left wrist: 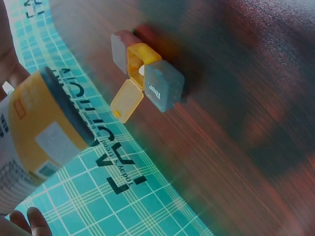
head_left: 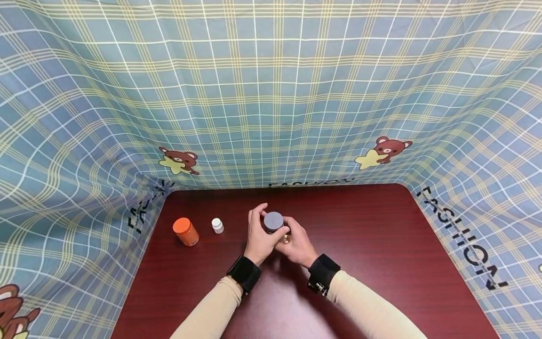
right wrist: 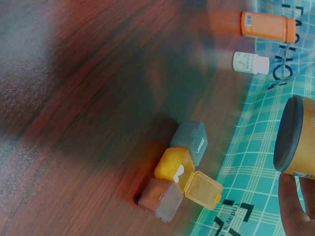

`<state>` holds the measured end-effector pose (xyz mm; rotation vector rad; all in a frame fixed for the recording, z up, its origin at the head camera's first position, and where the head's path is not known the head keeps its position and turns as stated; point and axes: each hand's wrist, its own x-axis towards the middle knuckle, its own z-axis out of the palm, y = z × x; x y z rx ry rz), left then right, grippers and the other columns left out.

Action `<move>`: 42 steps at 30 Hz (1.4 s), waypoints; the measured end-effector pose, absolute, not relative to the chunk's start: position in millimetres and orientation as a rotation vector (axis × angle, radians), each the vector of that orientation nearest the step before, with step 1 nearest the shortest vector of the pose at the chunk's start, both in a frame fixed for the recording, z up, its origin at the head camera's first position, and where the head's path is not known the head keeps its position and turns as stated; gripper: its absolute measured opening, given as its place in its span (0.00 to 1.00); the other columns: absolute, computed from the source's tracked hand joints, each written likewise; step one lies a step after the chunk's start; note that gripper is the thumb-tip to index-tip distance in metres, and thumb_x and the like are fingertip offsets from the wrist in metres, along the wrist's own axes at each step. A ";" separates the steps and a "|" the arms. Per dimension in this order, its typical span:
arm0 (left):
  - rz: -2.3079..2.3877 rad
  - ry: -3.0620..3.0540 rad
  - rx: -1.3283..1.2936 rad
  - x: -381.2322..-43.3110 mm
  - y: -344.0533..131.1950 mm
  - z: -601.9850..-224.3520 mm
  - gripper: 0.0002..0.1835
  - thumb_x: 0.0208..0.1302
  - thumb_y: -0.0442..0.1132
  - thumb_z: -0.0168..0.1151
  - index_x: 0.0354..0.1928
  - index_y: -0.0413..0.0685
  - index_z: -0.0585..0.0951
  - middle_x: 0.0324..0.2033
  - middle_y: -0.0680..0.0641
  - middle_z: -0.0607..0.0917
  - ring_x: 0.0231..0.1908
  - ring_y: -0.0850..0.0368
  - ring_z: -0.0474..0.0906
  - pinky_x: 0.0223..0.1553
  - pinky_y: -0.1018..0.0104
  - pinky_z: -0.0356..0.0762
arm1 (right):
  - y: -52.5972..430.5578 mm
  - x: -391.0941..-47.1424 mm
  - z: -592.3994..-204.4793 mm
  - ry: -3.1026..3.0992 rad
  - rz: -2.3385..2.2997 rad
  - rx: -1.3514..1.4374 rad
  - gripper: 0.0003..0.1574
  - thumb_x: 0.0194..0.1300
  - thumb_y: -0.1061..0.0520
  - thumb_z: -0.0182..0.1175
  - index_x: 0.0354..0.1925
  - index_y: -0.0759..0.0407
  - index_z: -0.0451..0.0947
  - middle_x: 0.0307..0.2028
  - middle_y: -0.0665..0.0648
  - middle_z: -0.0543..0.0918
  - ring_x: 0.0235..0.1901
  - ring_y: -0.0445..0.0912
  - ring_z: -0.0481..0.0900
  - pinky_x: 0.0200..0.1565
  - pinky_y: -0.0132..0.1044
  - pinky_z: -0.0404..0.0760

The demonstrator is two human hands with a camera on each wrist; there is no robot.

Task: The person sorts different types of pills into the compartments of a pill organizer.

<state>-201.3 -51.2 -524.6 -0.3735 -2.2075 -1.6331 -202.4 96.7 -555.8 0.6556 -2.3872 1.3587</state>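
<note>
Both hands are on a jar (head_left: 274, 221) whose grey round top shows in the head view. The left hand (head_left: 260, 238) curls its thumb and fingers around the upper part, and the right hand (head_left: 298, 242) grips it from the right. The wrist views show the jar's yellow label (left wrist: 54, 130) and dark lower end (right wrist: 289, 133), which looks raised off the table. Close by on the table stands a small pill box of three joined compartments. Its yellow middle compartment (right wrist: 172, 162) has its lid open, with white pills (right wrist: 179, 173) inside. A grey-blue compartment (left wrist: 165, 86) and a reddish one (right wrist: 161, 199) flank it, lids shut.
To the left, an orange bottle (head_left: 186, 232) and a small white bottle (head_left: 218, 225) stand upright on the dark red wooden table (head_left: 360, 226). A plaid curtain (head_left: 271, 117) with printed bears hangs along the table's back and sides.
</note>
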 end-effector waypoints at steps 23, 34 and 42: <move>-1.683 -2.162 -0.433 -200.3 -50.5 -517.8 0.43 0.45 0.27 0.68 0.67 0.50 0.63 0.50 0.45 0.76 0.53 0.51 0.70 0.55 0.56 0.63 | 96.6 -203.8 -553.4 -2.312 1.624 0.625 0.38 0.45 0.65 0.74 0.55 0.62 0.70 0.48 0.61 0.78 0.44 0.54 0.81 0.41 0.47 0.83; -1.573 -2.207 -0.412 -201.7 -45.2 -514.2 0.51 0.43 0.43 0.78 0.69 0.47 0.60 0.54 0.41 0.66 0.54 0.51 0.65 0.54 0.60 0.66 | 99.6 -204.0 -554.8 -2.411 1.421 0.590 0.37 0.44 0.59 0.72 0.55 0.55 0.72 0.48 0.52 0.78 0.45 0.43 0.77 0.44 0.36 0.79; -1.480 -2.234 -0.324 -202.4 -44.8 -515.2 0.45 0.41 0.41 0.77 0.64 0.47 0.65 0.45 0.47 0.73 0.48 0.53 0.67 0.53 0.56 0.59 | 96.3 -201.4 -548.2 -2.378 1.534 0.595 0.37 0.45 0.66 0.71 0.55 0.57 0.71 0.49 0.54 0.78 0.44 0.46 0.80 0.42 0.34 0.81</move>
